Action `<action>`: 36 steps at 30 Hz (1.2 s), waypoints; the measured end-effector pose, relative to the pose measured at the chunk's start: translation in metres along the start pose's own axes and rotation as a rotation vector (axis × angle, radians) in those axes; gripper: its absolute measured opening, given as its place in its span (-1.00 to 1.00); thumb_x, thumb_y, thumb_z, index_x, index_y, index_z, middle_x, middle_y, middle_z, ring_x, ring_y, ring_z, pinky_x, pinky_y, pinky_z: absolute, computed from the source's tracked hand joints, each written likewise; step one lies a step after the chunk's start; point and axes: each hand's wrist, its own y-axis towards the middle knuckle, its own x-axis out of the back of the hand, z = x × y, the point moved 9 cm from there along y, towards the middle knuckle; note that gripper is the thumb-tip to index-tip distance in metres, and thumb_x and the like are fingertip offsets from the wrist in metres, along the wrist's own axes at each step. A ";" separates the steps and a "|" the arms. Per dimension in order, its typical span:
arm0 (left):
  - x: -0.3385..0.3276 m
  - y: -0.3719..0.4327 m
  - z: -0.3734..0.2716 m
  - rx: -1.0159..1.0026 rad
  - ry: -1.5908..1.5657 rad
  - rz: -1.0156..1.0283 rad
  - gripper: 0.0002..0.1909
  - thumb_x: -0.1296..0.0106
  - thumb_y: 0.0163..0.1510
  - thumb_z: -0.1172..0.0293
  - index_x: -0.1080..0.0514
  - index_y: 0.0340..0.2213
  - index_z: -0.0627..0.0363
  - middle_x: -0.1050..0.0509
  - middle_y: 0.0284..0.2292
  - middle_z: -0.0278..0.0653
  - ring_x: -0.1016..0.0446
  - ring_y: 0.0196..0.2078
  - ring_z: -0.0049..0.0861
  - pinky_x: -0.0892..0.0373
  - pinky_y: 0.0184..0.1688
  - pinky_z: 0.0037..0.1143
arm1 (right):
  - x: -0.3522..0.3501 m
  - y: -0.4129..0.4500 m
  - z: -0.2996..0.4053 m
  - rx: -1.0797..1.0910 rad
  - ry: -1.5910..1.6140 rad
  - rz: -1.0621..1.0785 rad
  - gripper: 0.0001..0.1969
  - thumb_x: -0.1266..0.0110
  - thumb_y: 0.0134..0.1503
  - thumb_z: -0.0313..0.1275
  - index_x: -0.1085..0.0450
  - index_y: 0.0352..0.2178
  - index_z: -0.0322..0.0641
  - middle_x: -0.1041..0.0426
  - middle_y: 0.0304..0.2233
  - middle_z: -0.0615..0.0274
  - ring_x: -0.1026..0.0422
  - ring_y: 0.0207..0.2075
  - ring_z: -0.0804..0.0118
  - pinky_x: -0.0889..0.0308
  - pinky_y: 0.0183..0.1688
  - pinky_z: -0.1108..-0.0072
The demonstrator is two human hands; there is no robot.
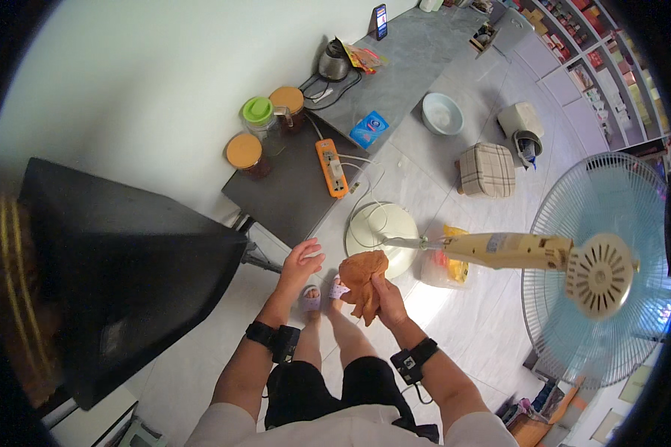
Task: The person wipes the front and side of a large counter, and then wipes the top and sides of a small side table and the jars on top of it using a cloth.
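Observation:
An orange-brown cloth [363, 279] hangs bunched in my right hand [390, 302], above the floor and in front of my legs. My left hand [301, 264] is raised just to the left of the cloth, holding nothing, its fingers slightly apart. Beyond the left hand is the corner of a dark low table [282, 195]. The round cream base [391, 223] of a standing fan lies just past the cloth. Each wrist wears a black strapped device.
A blue-caged fan head [598, 268] leans in at right. Left stands a large black casing [145, 268]. An orange power strip [331, 169], lidded jars [246, 152], a kettle [334, 60] and a blue packet [369, 129] sit ahead. A basin [443, 114] and plaid stool [486, 170] occupy the floor.

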 end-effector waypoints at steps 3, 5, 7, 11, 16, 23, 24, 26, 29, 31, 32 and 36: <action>0.000 0.032 0.016 0.011 0.000 -0.029 -0.44 -0.03 -0.06 0.41 -0.11 -0.01 0.08 -0.22 -0.06 -0.16 -0.31 -0.14 -0.52 -0.32 -0.19 -0.52 | 0.009 0.032 -0.008 0.029 0.035 -0.022 -0.56 0.13 0.10 -0.18 -0.21 -0.16 -0.40 -0.35 -0.32 0.18 -0.34 -0.31 0.39 -0.26 -0.24 0.61; 0.007 0.052 0.025 0.012 -0.014 -0.140 -0.35 -0.11 -0.12 0.41 -0.09 0.01 0.08 -0.19 -0.04 -0.12 -0.34 -0.18 -0.51 -0.33 -0.23 -0.51 | 0.017 0.050 -0.014 0.001 0.032 -0.043 -0.55 0.12 0.10 -0.17 -0.20 -0.16 -0.41 -0.34 -0.29 0.19 -0.33 -0.30 0.40 -0.26 -0.24 0.61; 0.007 0.070 0.029 0.040 -0.027 -0.140 -0.28 -0.12 -0.13 0.39 -0.02 0.04 0.06 -0.13 0.00 -0.10 -0.33 -0.16 -0.50 -0.32 -0.21 -0.50 | 0.012 0.058 -0.009 0.032 0.121 -0.077 -0.53 0.12 0.09 -0.17 -0.19 -0.15 -0.42 -0.33 -0.26 0.17 -0.33 -0.28 0.39 -0.26 -0.23 0.61; -0.004 0.105 0.042 0.111 -0.047 -0.205 -0.23 -0.12 -0.14 0.39 0.05 0.07 0.03 -0.09 0.02 -0.04 -0.31 -0.13 -0.45 -0.32 -0.19 -0.49 | 0.035 0.075 -0.026 -0.028 0.142 -0.159 -0.48 0.12 0.09 -0.15 -0.16 -0.12 -0.47 -0.32 -0.23 0.13 -0.33 -0.23 0.36 -0.26 -0.19 0.60; -0.007 0.152 0.061 0.082 -0.002 -0.302 -0.17 -0.15 -0.18 0.35 0.07 0.07 0.11 -0.08 0.01 0.06 -0.32 -0.13 -0.40 -0.32 -0.20 -0.46 | 0.049 0.091 -0.042 -0.059 0.168 -0.127 -0.51 0.15 0.10 -0.20 -0.11 -0.09 -0.43 -0.28 -0.16 0.07 -0.32 -0.17 0.23 -0.26 -0.13 0.48; -0.005 0.199 0.039 -0.140 0.892 -0.606 -0.04 -0.25 -0.38 0.11 -0.01 -0.03 0.38 -0.15 -0.08 0.11 -0.18 -0.04 -0.11 -0.18 -0.05 -0.31 | 0.059 0.105 -0.054 -0.084 0.232 -0.237 -0.52 0.13 0.09 -0.18 -0.13 -0.11 -0.40 -0.29 -0.19 0.11 -0.32 -0.19 0.27 -0.27 -0.16 0.51; -0.012 0.201 0.031 -0.186 1.013 -0.640 -0.02 -0.26 -0.41 0.07 -0.02 -0.05 0.38 -0.16 -0.10 0.10 -0.15 -0.04 -0.08 -0.15 -0.04 -0.29 | 0.062 0.108 -0.053 -0.089 0.234 -0.246 -0.52 0.13 0.09 -0.18 -0.13 -0.11 -0.40 -0.29 -0.19 0.11 -0.32 -0.19 0.27 -0.27 -0.16 0.51; -0.019 0.211 0.029 -0.166 1.025 -0.636 -0.01 -0.26 -0.42 0.05 -0.02 -0.04 0.37 -0.15 -0.09 0.09 -0.15 -0.04 -0.10 -0.16 -0.05 -0.29 | 0.063 0.114 -0.049 -0.081 0.211 -0.233 -0.55 0.12 0.09 -0.18 -0.16 -0.14 -0.37 -0.31 -0.23 0.14 -0.32 -0.22 0.31 -0.27 -0.18 0.54; -0.020 0.226 0.032 -0.126 1.045 -0.652 0.00 -0.27 -0.45 0.05 -0.03 -0.04 0.35 -0.15 -0.10 0.06 -0.16 -0.05 -0.13 -0.17 -0.06 -0.30 | 0.060 0.128 -0.043 -0.056 0.193 -0.258 -0.58 0.13 0.10 -0.20 -0.18 -0.17 -0.36 -0.32 -0.26 0.18 -0.33 -0.25 0.36 -0.27 -0.21 0.57; -0.020 0.234 0.031 -0.098 1.046 -0.672 0.00 -0.27 -0.46 0.06 -0.03 -0.05 0.34 -0.15 -0.11 0.04 -0.17 -0.06 -0.14 -0.17 -0.06 -0.31 | 0.058 0.136 -0.040 -0.037 0.214 -0.260 -0.59 0.13 0.10 -0.20 -0.18 -0.17 -0.36 -0.32 -0.27 0.18 -0.33 -0.25 0.37 -0.27 -0.22 0.58; -0.018 0.237 0.032 -0.079 1.019 -0.685 -0.04 -0.26 -0.44 0.09 -0.05 -0.06 0.33 -0.16 -0.13 0.03 -0.17 -0.07 -0.15 -0.17 -0.06 -0.32 | 0.057 0.140 -0.039 -0.016 0.234 -0.260 -0.60 0.12 0.10 -0.21 -0.18 -0.17 -0.36 -0.32 -0.27 0.18 -0.33 -0.26 0.37 -0.27 -0.22 0.58; -0.015 0.250 0.034 -0.084 0.991 -0.672 -0.20 -0.23 -0.40 0.23 -0.10 -0.13 0.32 -0.18 -0.17 0.00 -0.19 -0.09 -0.17 -0.17 -0.06 -0.33 | 0.049 0.153 -0.040 -0.008 0.211 -0.228 -0.61 0.12 0.10 -0.24 -0.18 -0.16 -0.37 -0.32 -0.26 0.19 -0.33 -0.26 0.38 -0.26 -0.21 0.59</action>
